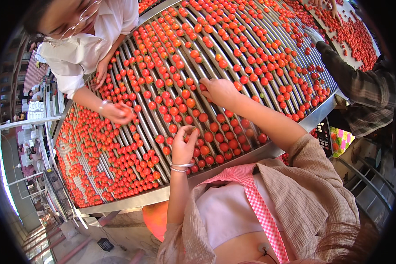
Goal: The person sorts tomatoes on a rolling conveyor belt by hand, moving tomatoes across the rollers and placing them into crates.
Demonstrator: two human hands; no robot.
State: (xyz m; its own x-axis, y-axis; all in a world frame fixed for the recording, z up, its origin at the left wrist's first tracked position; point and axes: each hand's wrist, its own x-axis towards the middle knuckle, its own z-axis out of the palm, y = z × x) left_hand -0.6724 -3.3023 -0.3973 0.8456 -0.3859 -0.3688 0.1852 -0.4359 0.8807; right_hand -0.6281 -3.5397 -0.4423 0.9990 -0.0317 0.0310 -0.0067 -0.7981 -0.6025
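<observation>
Many small red tomatoes (233,144), some with green calyxes, lie in rows on a metal roller conveyor (198,69) before me. My left hand (183,145), below bracelets on the wrist, is over the near part of the rollers, its thumb and forefinger closed around a small tomato (196,130). Farther across the conveyor, my right hand (219,92) reaches in with its fingertips on another tomato (203,87). A small green tomato (262,95) rests between rollers to the right of that hand.
Across the conveyor at the left, a person in a white shirt (85,49) has both hands over the tomatoes. Another person's gloved hand (313,34) reaches in from the right. The conveyor's metal edge (128,202) runs along my side. A black crate (323,133) stands at the right.
</observation>
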